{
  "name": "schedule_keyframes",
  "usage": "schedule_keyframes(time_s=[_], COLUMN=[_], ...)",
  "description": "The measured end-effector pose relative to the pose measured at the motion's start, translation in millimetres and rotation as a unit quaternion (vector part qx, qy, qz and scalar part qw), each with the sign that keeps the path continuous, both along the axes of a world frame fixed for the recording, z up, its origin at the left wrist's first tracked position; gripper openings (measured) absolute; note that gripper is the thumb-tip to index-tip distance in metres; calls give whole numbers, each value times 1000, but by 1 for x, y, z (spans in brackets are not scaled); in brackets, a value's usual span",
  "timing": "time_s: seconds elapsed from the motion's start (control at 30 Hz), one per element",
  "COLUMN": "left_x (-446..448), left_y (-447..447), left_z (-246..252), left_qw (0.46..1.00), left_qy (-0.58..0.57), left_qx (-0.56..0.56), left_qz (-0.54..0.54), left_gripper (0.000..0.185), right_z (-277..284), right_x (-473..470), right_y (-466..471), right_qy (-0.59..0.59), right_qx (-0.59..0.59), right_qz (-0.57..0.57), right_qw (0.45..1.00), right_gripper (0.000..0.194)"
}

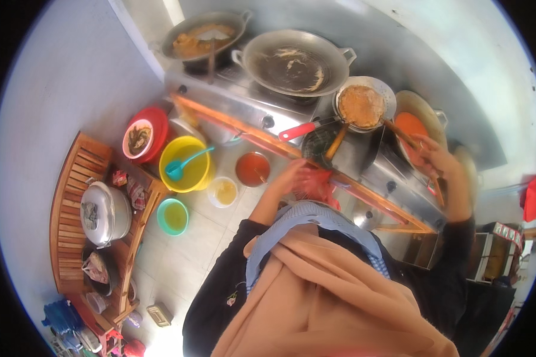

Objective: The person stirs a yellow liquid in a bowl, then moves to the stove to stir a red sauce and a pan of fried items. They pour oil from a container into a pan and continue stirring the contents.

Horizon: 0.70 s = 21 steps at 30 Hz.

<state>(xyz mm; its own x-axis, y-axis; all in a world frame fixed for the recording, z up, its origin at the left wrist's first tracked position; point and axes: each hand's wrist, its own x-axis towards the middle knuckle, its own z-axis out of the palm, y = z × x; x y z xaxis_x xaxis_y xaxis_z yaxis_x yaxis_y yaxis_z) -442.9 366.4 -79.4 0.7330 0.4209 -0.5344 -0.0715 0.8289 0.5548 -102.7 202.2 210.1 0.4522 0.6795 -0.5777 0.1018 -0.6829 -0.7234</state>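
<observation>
My right hand [435, 156] is raised over the right side of the stove, its fingers around a wooden-handled utensil [399, 132]. The far end of that handle reaches a metal strainer [387, 91], where a browned, flat, round fried piece [362, 106] lies. A second wooden handle [336, 143] slants down from the strainer, beside a red-handled one [297, 132]. Below my right hand sits a wok of orange-red sauce [411, 129]. My left hand [295, 177], blurred, is in front of my apron at a red plastic bag [319, 185]; whether it grips the bag is unclear.
A large wok of dark oil [295, 64] and a wok of orange-brown food [203, 40] stand on the stove. A wooden rail [241, 125] runs along its front. On the left are a yellow bucket [185, 154], a bowl of red liquid [253, 168] and a wooden bench [69, 214] with a lidded pot [105, 214].
</observation>
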Motion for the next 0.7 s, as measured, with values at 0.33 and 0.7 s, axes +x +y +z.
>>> schedule_keyframes(time_s=[0.33, 0.7], left_x=[-121, -222], left_y=[-2, -51], left_z=[-74, -151], left_qw=[988, 934], left_qy=[88, 137], left_qx=[-28, -107], left_qz=[128, 311], left_gripper=[50, 55], right_z=[58, 62], right_x=[33, 33], right_y=[10, 5], right_qy=[-152, -136], right_qx=[-30, 20], right_qz=[27, -8], right_qw=[988, 991], right_gripper=[45, 43])
